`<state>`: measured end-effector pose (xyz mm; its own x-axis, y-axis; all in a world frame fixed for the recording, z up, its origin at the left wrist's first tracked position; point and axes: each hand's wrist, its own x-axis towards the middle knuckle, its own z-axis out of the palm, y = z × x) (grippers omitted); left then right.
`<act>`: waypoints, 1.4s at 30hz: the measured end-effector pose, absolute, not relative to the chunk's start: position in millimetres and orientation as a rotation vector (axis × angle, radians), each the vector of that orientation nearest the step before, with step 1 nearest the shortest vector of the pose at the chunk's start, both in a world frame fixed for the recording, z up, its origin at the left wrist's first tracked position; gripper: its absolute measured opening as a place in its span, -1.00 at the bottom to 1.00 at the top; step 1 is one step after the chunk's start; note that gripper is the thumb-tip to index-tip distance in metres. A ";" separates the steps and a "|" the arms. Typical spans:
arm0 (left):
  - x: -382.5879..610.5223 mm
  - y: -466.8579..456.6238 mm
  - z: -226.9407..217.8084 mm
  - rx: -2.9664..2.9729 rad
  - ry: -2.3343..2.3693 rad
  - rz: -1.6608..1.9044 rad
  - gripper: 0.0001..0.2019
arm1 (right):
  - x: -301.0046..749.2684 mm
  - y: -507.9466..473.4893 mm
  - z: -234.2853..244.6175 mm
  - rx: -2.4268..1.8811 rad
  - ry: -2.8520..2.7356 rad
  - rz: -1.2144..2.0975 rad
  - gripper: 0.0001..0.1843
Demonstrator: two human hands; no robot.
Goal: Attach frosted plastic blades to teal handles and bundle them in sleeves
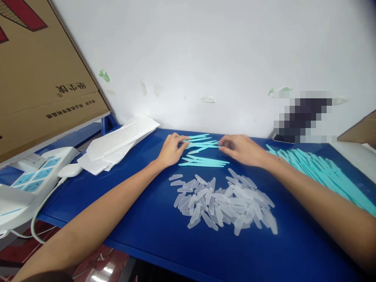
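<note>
Near the wall, a small group of turquoise eyebrow razors point(202, 145) lies between my two hands. My left hand point(172, 149) pinches the left ends of some of them between thumb and fingers. At their right ends my right hand point(239, 149) is closed, with thumb and forefinger on a razor's tip. Just in front of the hands lie several more loose turquoise razors point(205, 161), roughly parallel. Closer to me spreads a heap of translucent white blade caps point(223, 199). The blades are too small to make out.
A large pile of turquoise razors point(320, 172) is at the right, partly behind my right forearm. White plastic bags point(117, 145) lie on the left of the blue table point(164, 243). A power strip point(38, 176) with a charger, a cardboard box point(44, 70) and a pixelated dark object point(305, 117) stand around.
</note>
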<state>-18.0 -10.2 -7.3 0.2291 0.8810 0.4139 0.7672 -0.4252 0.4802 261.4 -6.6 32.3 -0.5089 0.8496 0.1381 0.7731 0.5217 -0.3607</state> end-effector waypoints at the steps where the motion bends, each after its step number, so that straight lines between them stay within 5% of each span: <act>1: -17.7 -11.3 -6.9 2.316 1.566 1.005 -0.69 | 259.7 -9.9 37.4 -1.378 -2.493 0.412 -0.74; 5: -13.3 -23.5 2.1 2.458 1.322 1.032 -0.72 | 252.2 -20.4 49.7 -1.373 -2.626 0.607 -0.73; 11: -0.5 -57.1 32.9 2.744 0.861 0.348 -0.75 | 249.6 -16.5 41.3 -1.396 -2.663 0.588 -0.78; 17: -0.4 -63.6 41.8 2.751 0.793 0.181 -0.77 | 253.2 -11.7 39.3 -1.436 -2.720 0.627 -0.85; 21: -0.6 -60.3 39.3 2.680 0.768 0.325 -0.77 | 261.2 -11.2 44.3 -1.406 -2.773 0.712 -0.82; 29: -24.2 -21.8 5.8 2.047 1.291 1.399 -0.65 | 271.0 -12.5 60.9 -1.374 -2.474 0.659 -0.85; 42: -29.4 -15.5 -3.7 2.566 1.316 0.921 -0.68 | 270.7 -9.7 52.9 -1.208 -2.511 0.483 -0.78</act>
